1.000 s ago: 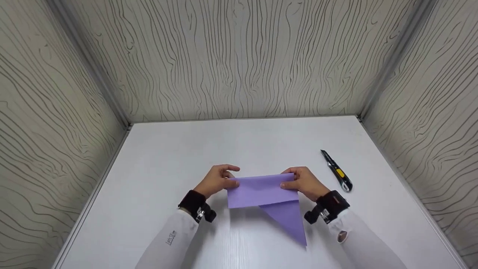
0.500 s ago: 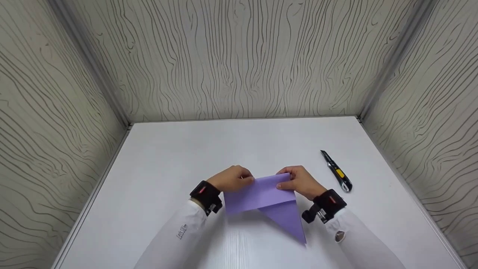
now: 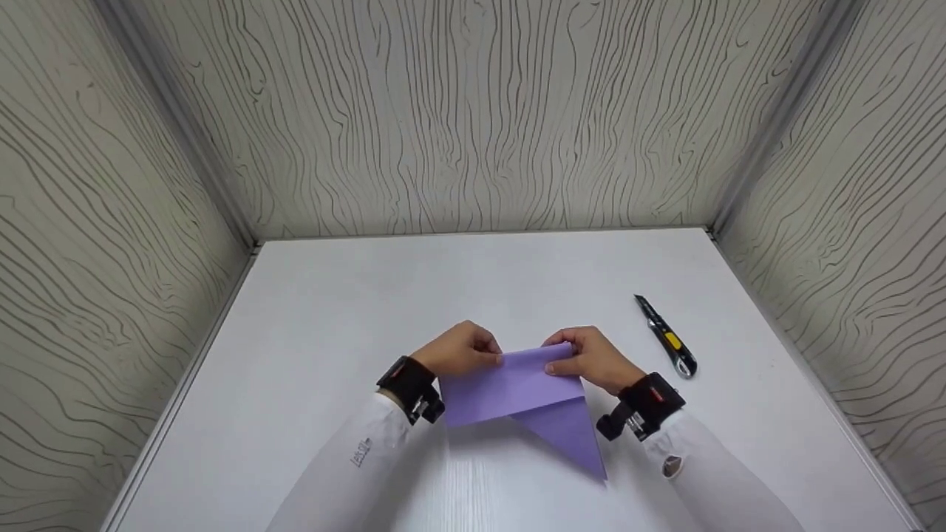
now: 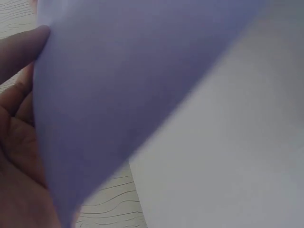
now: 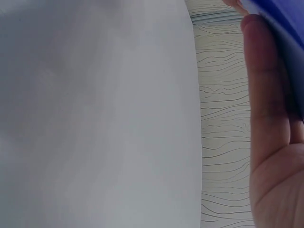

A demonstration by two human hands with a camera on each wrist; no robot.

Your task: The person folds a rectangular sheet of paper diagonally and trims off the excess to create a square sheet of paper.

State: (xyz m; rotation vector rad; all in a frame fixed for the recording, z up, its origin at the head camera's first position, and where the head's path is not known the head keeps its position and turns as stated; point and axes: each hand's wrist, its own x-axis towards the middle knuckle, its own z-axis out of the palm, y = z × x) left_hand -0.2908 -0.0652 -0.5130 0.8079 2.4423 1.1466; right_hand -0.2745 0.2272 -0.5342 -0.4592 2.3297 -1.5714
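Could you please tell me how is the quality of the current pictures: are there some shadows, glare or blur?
Head view: purple paper and utility knife fairly sharp, soft shadow on the white table below the paper, streaky glare nearer the bottom edge; left wrist view: the paper's diagonal edge blurred; right wrist view: table hazy, paper bluer than in the head view.

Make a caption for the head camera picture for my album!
Left fingers and right fingers pinch folded purple paper at a white table; a black-and-yellow cutter lies to the right.
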